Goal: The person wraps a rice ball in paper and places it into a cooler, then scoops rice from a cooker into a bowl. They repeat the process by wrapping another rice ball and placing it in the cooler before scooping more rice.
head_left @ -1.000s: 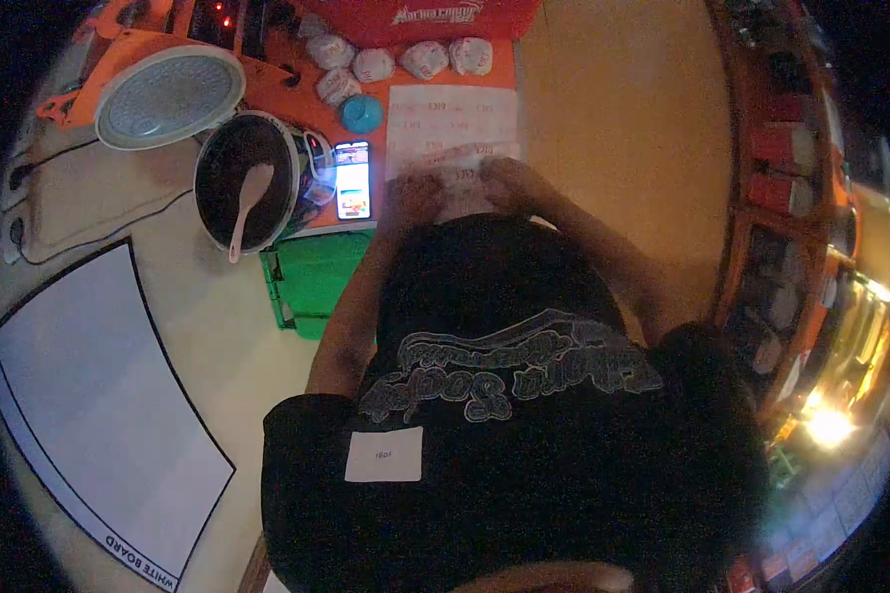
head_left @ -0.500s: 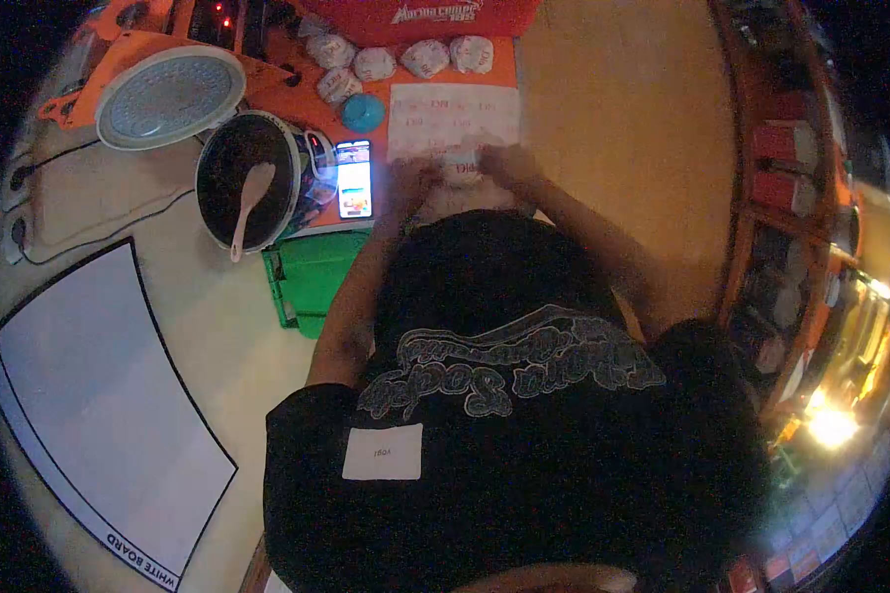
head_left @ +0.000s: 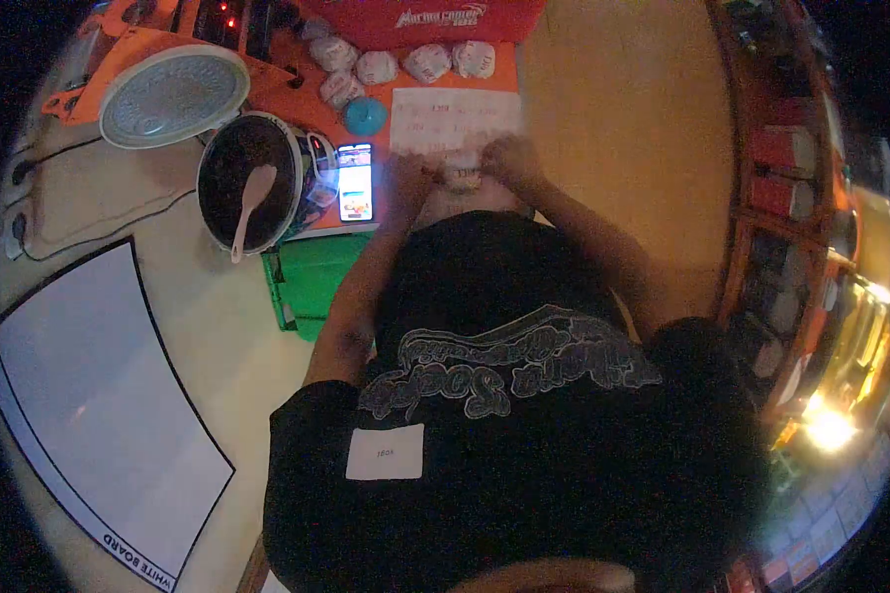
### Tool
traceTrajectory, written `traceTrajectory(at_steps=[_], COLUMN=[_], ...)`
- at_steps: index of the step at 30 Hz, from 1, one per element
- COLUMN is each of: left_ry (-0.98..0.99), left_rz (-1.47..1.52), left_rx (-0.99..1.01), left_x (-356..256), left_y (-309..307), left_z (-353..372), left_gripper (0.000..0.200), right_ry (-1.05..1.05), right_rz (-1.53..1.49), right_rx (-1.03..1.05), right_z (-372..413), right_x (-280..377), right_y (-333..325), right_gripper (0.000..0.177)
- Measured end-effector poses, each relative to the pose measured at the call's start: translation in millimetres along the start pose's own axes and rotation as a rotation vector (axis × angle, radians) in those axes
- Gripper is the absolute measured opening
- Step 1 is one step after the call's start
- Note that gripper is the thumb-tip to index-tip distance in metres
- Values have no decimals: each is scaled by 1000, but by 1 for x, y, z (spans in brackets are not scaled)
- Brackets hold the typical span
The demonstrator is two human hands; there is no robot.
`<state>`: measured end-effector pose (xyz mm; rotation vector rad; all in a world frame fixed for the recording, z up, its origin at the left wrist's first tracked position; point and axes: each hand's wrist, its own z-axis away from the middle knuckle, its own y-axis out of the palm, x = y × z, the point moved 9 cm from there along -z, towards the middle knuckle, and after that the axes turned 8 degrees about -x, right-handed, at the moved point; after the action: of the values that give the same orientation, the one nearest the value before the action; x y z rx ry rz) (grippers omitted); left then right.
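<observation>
Black shirt: my torso, in a black T-shirt (head_left: 524, 474) with outlined lettering that reads upside down to me, fills the lower middle.
Whiteboard: a large white board (head_left: 109, 395) edged in black lies at my left, marked "WHITE BOARD" at its near end.
Table: an orange tabletop (head_left: 506, 77) lies ahead of me.
Red box: a red box (head_left: 425, 20) with white lettering sits at the table's far side.
Rice cooker: a deep, round, open rice cooker (head_left: 296, 163), dark inside, is left of my hands; a pale pink rice paddle (head_left: 252, 203) slants across its mouth, handle over the rim.
Lid: a round, pale-rimmed lid (head_left: 175, 96) is just beyond the cooker.
Green container: a green plastic container (head_left: 316, 282) is beside my left forearm.
Wrapping paper: a white sheet (head_left: 455, 114) with red print lies flat just beyond my hands.
Left hand: my left hand (head_left: 415, 178), fingers curled, pinches the left end of a small folded paper packet (head_left: 462, 178); single fingers are blurred.
Right hand: my right hand (head_left: 509, 161) pinches its right end, equally dim.
Phone: a lit smartphone (head_left: 355, 183) lies between cooker and left hand.
Wrapped parcels: at least five round paper-wrapped parcels (head_left: 429, 62) sit before the red box.
Blue cup: a small blue cup (head_left: 364, 117) is near the sheet's left edge.
Folded packet: it is between my hands, close to my body, showing red print.
</observation>
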<state>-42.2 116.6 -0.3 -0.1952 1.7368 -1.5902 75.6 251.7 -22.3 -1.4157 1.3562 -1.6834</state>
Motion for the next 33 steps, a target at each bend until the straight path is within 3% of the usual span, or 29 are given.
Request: traceTrajectory(at_steps=[2, 3, 5, 6, 8, 9, 11, 15, 17, 18, 20, 21, 23, 24, 26, 27, 29, 30, 32, 33], left_ry=[189, 187, 199, 201, 348, 348, 490, 501, 254, 254, 226, 230, -37, -38, 100, 100, -41, -43, -301, -299], left_rz=[-190, -193, -304, -303, -338, -338, -381, -256, -103, -105, -165, -165, -87, -88, -222, -222, -130, -131, 353, 356], left_rx=[-184, -185, 81, 83, 63, 63, 97, -122, 187, 189, 70, 70, 42, 45, 156, 153, 149, 143, 141, 141], left_x=[1, 5, 11, 12, 0, -1, -11, -6, 28, 26, 18, 11, 23, 15, -5, 9, 63, 59, 58, 46], left_y=[8, 11, 40, 41, 40, 38, 38, 23, 53, 52, 42, 42, 38, 33, 33, 53, 109, 93, 60, 43], left_z=[0, -1, -2, 1, 19, 23, 32, 25, 9, 9, 5, 6, 7, 9, 13, 13, 14, 15, 29, 30], left_gripper=[41, 41, 36, 36, 32, 32, 31, 28, 37, 37, 35, 35, 33, 33, 32, 32, 31, 31, 25, 25], right_ry=[101, 99, -38, -36, -450, -449, -258, -381, -189, -187, 207, 209, 261, 262, 118, 117, 169, 164, 292, 293], right_rz=[-154, -156, 135, 135, -11, -11, 164, 94, 105, 102, -174, -172, -236, -238, -119, -117, -416, -414, -862, -859], right_rx=[122, 123, 25, 26, -222, -222, 274, 196, 171, 170, 96, 94, 133, 135, 462, 460, 328, 326, 335, 334], right_z=[7, 9, 10, 13, 30, 27, 17, 13, -3, -7, -18, -18, -16, -18, -14, -12, -11, -12, -6, -5], right_x=[-13, -15, -9, -10, 26, 30, 20, 41, 25, 27, -1, -2, -4, -8, -7, -8, -3, 6, 25, 29], right_y=[33, 39, 34, 30, -4, -7, 31, 2, 0, 2, -1, 0, 8, 15, 51, 52, 40, 22, -16, -25], right_gripper=[20, 20, 18, 18, 23, 23, 24, 27, 32, 32, 34, 34, 33, 33, 33, 33, 34, 34, 32, 32])
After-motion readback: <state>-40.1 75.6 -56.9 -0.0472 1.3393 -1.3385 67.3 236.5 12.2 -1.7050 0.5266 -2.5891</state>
